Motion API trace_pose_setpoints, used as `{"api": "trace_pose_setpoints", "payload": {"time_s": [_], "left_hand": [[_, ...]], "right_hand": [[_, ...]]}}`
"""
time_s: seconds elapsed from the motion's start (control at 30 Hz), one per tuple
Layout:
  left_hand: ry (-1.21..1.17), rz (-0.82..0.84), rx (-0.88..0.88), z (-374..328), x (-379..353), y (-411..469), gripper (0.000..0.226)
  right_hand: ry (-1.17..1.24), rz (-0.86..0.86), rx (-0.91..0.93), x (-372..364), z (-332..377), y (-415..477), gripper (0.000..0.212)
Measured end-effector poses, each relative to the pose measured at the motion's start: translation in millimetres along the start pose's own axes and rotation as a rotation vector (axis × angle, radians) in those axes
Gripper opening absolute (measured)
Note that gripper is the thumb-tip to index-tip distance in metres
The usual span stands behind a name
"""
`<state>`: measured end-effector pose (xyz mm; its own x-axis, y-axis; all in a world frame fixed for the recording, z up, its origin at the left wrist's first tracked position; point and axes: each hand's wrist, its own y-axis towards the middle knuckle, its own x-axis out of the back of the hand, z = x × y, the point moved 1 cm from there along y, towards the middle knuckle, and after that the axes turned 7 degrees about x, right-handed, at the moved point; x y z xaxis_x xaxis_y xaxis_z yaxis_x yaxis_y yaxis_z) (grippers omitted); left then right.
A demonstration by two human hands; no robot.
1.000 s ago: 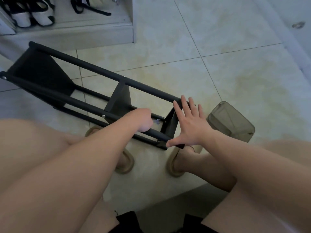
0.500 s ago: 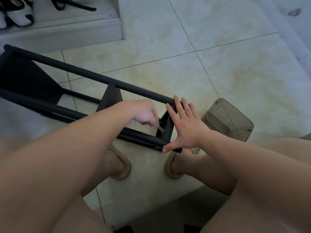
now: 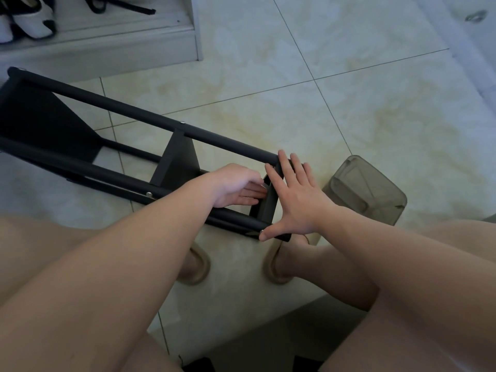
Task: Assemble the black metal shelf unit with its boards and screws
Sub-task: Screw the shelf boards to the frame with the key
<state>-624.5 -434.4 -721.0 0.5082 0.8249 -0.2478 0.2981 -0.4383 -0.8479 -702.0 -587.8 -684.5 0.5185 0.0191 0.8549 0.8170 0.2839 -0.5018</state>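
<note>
On the end board [image 3: 265, 206], right hand [image 3: 298, 202] flat and wide open.

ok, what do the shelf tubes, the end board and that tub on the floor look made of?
Shelf tubes: probably metal, matte black coat; thin round bars taking silver screw heads. End board: flat, matte black; painted metal or wood, cannot tell. Tub: smoky translucent plastic, since inner edges show through the walls.

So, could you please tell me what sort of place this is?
Probably a home entryway: glossy tiled floor, a low cabinet holding shoes, and the person's slippers.
</note>
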Motion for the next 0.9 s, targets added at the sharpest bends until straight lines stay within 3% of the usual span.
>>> {"api": "trace_pose_setpoints", "payload": {"time_s": [0.13, 0.43, 0.9], "left_hand": [[0.037, -0.045, -0.022, 1.3, 1.9, 1.2, 0.011], [0.397, -0.150, -0.135, 3.7, 3.2, 4.7, 0.003], [0.376, -0.146, -0.063, -1.5, 2.6, 1.0, 0.006]], "right_hand": [[0.007, 0.003, 0.002, 0.0, -0.1, -0.9, 0.151], [0.029, -0.009, 0.002, -0.6, -0.6, -0.8, 0.153], [0.040, -0.011, 0.009, -1.3, -1.7, -0.2, 0.153]]}}
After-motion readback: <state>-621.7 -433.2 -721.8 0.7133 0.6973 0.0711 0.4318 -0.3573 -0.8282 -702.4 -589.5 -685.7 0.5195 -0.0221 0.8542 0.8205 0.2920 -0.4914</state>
